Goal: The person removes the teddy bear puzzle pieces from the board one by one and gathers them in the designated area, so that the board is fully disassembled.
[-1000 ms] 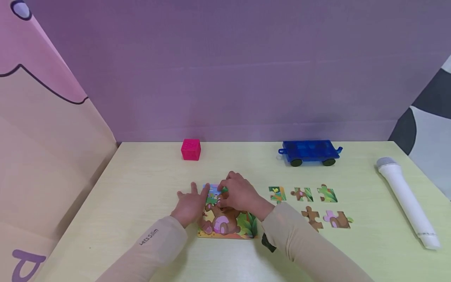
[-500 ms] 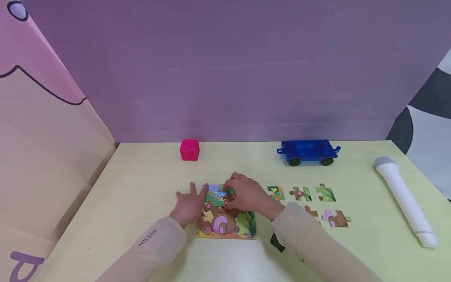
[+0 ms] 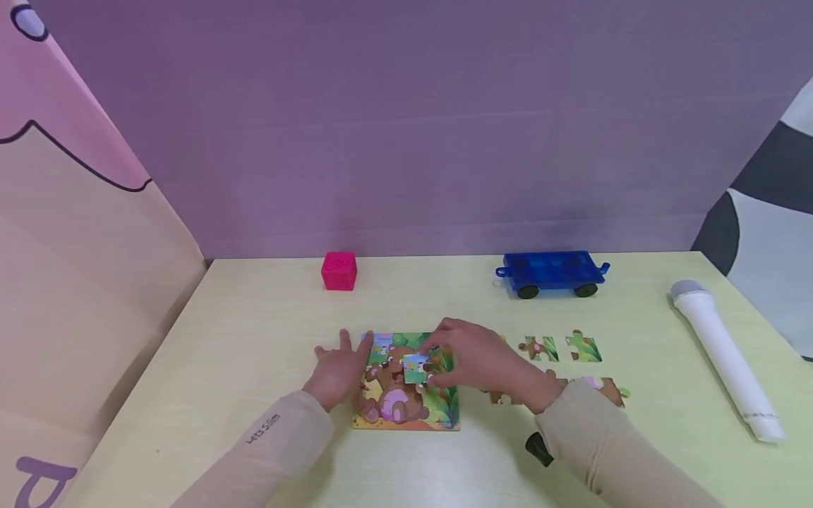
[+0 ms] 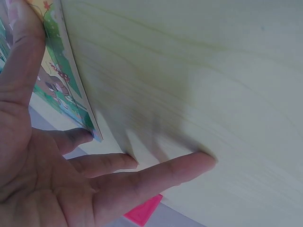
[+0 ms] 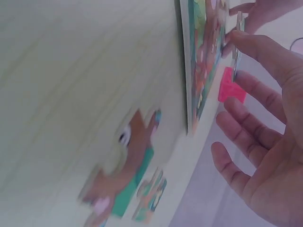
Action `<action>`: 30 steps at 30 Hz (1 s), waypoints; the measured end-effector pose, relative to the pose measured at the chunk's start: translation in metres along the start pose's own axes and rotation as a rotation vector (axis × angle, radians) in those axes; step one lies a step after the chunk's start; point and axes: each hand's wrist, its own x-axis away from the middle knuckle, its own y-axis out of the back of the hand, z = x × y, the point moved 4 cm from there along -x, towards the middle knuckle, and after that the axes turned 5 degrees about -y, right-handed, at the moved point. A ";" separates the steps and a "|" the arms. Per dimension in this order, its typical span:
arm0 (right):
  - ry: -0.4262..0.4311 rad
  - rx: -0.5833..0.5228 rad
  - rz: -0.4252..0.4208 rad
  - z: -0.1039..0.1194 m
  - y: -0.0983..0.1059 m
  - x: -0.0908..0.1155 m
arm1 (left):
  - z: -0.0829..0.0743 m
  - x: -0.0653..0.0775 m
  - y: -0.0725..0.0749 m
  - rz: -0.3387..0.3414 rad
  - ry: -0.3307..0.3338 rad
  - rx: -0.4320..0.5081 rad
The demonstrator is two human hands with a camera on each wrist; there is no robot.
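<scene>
A bear picture puzzle lies flat in its shallow board on the table. My left hand rests at the board's left edge with its fingers spread; in the left wrist view, one fingertip touches the board's corner. Above the picture, my right hand pinches a blue-green jigsaw piece by its right side. The right wrist view shows this piece edge-on between thumb and finger, apart from the board, with the other fingers loose.
Loose jigsaw pieces lie right of the board, some partly hidden by my right arm. A pink cube and a blue toy wagon stand along the back. A white toy microphone lies far right.
My right hand has moved right and lifted off the picture with the blue-green piece, which now shows between its fingers. My left hand has stayed at the board's edge.
</scene>
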 end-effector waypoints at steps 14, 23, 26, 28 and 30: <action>-0.056 -0.022 -0.040 -0.033 0.020 0.054 | 0.002 -0.002 -0.002 0.026 0.026 0.003; -0.099 -0.022 -0.055 -0.057 0.018 0.091 | 0.000 -0.002 -0.001 0.027 0.023 -0.031; -0.117 -0.013 -0.061 -0.062 0.015 0.100 | 0.000 -0.001 -0.001 0.026 0.022 -0.033; -0.117 -0.012 -0.059 -0.065 0.011 0.105 | 0.000 -0.002 -0.001 0.025 0.021 -0.037; -0.105 -0.005 -0.057 -0.067 0.008 0.109 | 0.001 -0.002 -0.001 0.026 0.022 -0.033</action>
